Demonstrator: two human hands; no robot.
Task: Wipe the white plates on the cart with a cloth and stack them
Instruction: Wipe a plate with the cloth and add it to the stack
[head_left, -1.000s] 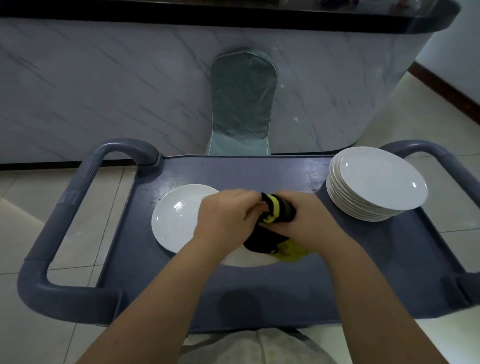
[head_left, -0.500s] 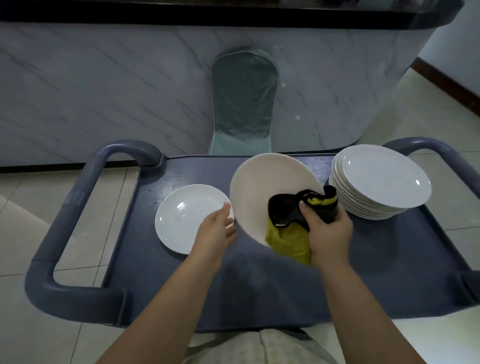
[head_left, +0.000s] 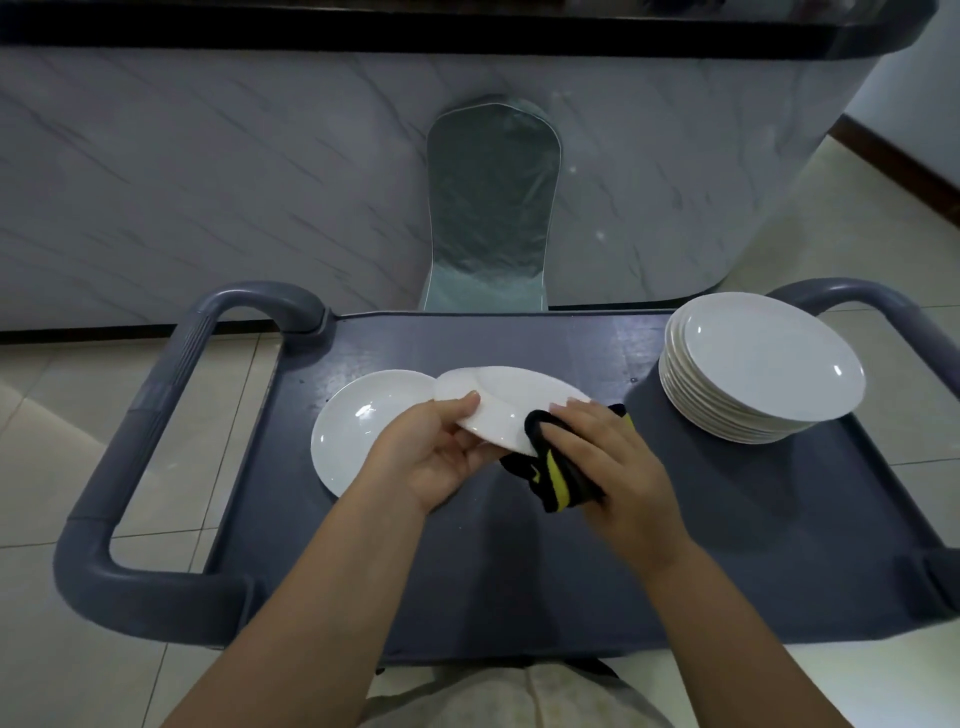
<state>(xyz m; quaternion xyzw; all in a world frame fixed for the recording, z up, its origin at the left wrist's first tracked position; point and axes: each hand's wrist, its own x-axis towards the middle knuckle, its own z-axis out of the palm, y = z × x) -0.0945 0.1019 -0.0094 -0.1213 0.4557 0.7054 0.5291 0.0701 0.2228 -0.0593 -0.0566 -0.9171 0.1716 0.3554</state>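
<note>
Left hand (head_left: 431, 457) pinches a tilted plate (head_left: 511, 397) steady so the right hand (head_left: 615, 462), fingers (head_left: 576, 413) curled round the cloth (head_left: 558, 475), can wipe it.

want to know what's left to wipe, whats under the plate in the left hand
Below the held plate, the left hand gripping it and part of the black-and-yellow cloth show. Whether the single plate on the cart reaches beneath is covered.

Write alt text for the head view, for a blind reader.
The left hand grips a round white plate by its rim while the right hand holds a black and yellow cloth against it, above a grey plastic cart. A second white plate lies flat at left; a stack of white plates stands at right.
</note>
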